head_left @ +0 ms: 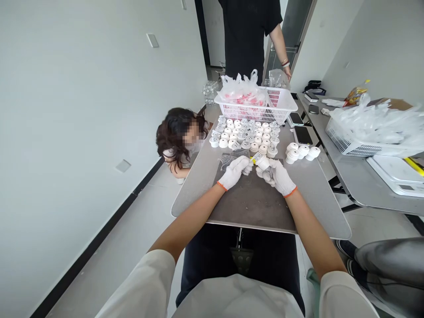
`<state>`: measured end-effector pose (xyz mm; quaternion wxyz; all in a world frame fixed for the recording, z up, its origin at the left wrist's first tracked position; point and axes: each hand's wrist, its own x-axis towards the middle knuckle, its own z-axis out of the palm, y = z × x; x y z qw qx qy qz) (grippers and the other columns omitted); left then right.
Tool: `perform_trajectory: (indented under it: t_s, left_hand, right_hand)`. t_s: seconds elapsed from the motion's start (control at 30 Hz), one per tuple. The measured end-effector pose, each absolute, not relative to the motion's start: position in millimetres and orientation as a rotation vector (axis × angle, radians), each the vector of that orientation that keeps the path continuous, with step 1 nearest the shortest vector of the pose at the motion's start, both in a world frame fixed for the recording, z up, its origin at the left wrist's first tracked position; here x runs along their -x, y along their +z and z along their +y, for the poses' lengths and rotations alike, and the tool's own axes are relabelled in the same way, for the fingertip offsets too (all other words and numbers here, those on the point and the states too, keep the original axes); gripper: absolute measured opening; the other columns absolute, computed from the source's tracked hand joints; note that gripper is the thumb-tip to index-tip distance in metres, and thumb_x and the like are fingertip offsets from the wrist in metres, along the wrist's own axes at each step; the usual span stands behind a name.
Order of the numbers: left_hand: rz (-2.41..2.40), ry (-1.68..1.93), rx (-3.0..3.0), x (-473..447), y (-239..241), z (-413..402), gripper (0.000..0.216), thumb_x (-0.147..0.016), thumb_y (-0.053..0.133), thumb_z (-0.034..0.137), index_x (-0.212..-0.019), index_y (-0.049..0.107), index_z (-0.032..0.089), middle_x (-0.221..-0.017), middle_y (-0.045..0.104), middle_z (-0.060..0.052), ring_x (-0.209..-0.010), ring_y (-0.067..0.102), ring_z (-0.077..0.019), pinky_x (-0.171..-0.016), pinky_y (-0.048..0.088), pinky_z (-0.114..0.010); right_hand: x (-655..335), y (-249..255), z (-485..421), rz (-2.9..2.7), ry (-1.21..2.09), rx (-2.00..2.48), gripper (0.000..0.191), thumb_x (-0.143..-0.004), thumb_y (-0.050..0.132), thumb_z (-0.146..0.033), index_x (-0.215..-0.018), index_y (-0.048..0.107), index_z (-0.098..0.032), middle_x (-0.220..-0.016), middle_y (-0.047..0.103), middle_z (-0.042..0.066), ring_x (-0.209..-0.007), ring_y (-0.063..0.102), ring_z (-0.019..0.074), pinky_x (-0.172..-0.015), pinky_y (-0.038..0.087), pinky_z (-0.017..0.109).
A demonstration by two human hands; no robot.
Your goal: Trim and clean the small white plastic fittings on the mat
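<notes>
My left hand (234, 173), in a white knit glove with an orange cuff, pinches a small yellow-and-white label (255, 157). My right hand (280, 177), gloved alike, is closed round a white spool-like piece (263, 162), tilted and against the label. Some grey material shows at the right fingers, too small to make out. Beside my left fingers lies grey netting (228, 160) on a dark mat (251, 205). Just beyond my hands stand rows of similar white pieces (245, 132), some wrapped in grey. A smaller cluster (301, 151) sits to the right.
A white basket (281, 106) with plastic bags stands at the table's far end, near phone-like devices (303, 135). On the right table are another basket (351, 143) and a white scale (394, 176). One person (180, 141) crouches at left; another (248, 39) stands behind.
</notes>
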<state>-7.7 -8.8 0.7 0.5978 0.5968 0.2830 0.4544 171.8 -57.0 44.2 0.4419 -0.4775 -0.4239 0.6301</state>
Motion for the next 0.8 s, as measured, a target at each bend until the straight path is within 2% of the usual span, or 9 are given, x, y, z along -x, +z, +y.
perform_trajectory:
  t_s: [0.17,0.4,0.53,0.7,0.8]
  left_hand:
    - [0.706,1.039,-1.295,6.8,3.2,-8.7,0.043,-0.087,0.057,0.056,-0.079,0.063,0.014,-0.064,0.057,0.0,-0.056,0.05,-0.0096,-0.054,0.04,-0.024]
    - [0.76,0.942,-1.265,8.2,3.6,-6.6,0.046,-0.08,0.065,0.06,-0.081,0.062,0.015,-0.065,0.057,0.001,-0.054,0.045,-0.0075,-0.052,0.039,-0.023]
    - [0.696,0.906,-1.251,8.8,1.9,-5.3,0.048,-0.08,0.066,0.062,-0.087,0.06,0.015,-0.07,0.057,0.002,-0.057,0.048,-0.0065,-0.056,0.041,-0.021]
    - [0.715,1.036,-1.354,4.2,1.2,-7.3,0.037,-0.082,0.071,0.048,-0.101,0.058,0.018,-0.076,0.06,0.003,-0.062,0.051,-0.0067,-0.059,0.044,-0.021]
    - [0.753,1.098,-1.402,0.7,2.2,-9.7,0.034,-0.08,0.073,0.041,-0.101,0.058,0.018,-0.076,0.059,0.004,-0.059,0.05,-0.0063,-0.056,0.044,-0.021]
  right_hand:
    - [-171.7,42.1,-55.9,-1.006,1.61,1.118,0.04,-0.085,0.044,-0.049,-0.099,0.061,-0.016,-0.073,0.065,0.005,-0.041,0.04,0.0094,-0.028,0.015,0.018]
    - [-173.8,38.2,-53.3,-0.986,1.634,1.212,0.048,-0.091,0.036,-0.052,-0.098,0.061,-0.012,-0.064,0.063,0.006,-0.036,0.032,0.0088,-0.029,0.013,0.022]
    - [-174.6,40.1,-54.5,-1.005,1.632,1.244,0.044,-0.089,0.037,-0.053,-0.093,0.058,-0.014,-0.063,0.061,0.004,-0.033,0.027,0.0064,-0.03,0.011,0.021]
    - [-174.8,42.2,-54.2,-0.999,1.626,1.248,0.042,-0.085,0.038,-0.054,-0.091,0.054,-0.016,-0.061,0.059,0.003,-0.033,0.025,0.0062,-0.03,0.012,0.02]
    - [-176.1,40.9,-52.9,-1.015,1.635,1.287,0.045,-0.086,0.035,-0.056,-0.092,0.053,-0.016,-0.059,0.059,0.003,-0.033,0.023,0.0061,-0.031,0.011,0.021]
